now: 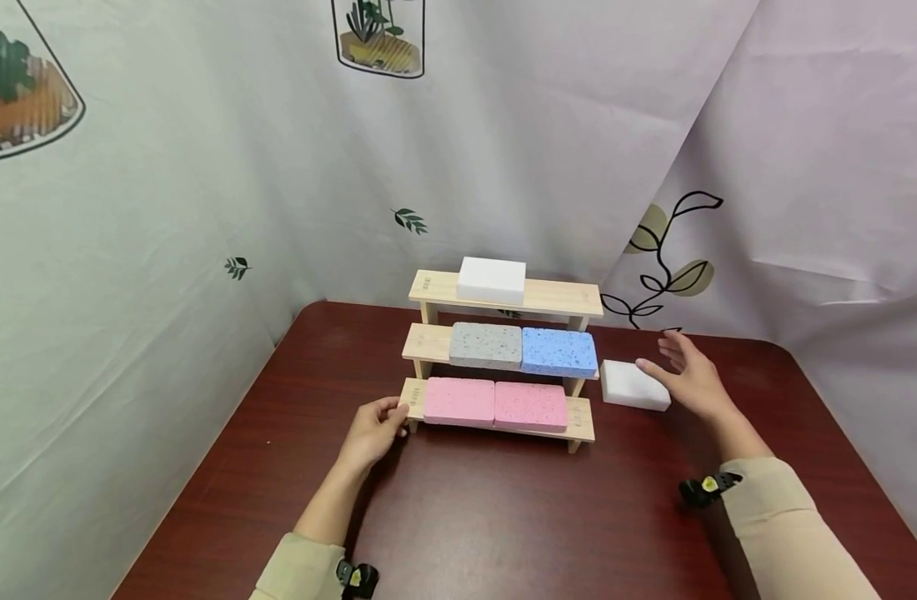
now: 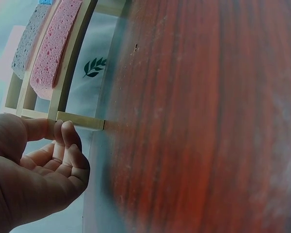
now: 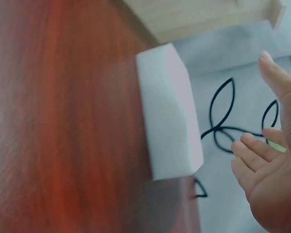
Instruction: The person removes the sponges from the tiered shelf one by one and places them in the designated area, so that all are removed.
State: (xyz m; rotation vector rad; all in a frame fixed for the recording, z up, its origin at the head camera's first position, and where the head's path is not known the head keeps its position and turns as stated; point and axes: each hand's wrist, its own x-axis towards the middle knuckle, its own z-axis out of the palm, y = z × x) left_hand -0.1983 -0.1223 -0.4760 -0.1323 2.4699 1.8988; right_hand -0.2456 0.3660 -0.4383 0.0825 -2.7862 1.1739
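Note:
A three-step wooden rack (image 1: pixel 428 343) stands on the table, and my left hand (image 1: pixel 370 433) pinches the left end of its lowest step between thumb and fingers. In the left wrist view the fingertips are at the board's end, close to a rack leg (image 2: pixel 82 120). On the table right of the rack lies a white sponge block (image 1: pixel 633 386). Beside it my right hand (image 1: pixel 687 379) hovers with fingers spread and relaxed, holding nothing. The right wrist view shows a gap between that hand (image 3: pixel 274 179) and the white block (image 3: pixel 167 116).
Two pink sponges (image 1: pixel 458 401) sit side by side on the lowest step. The middle step bears a grey sponge (image 1: pixel 485 345) and a blue sponge (image 1: pixel 558 352). Another white block (image 1: pixel 492 279) is on the top step. Behind the dark red table (image 1: pixel 458 517) hangs a pale printed curtain (image 1: pixel 533 167).

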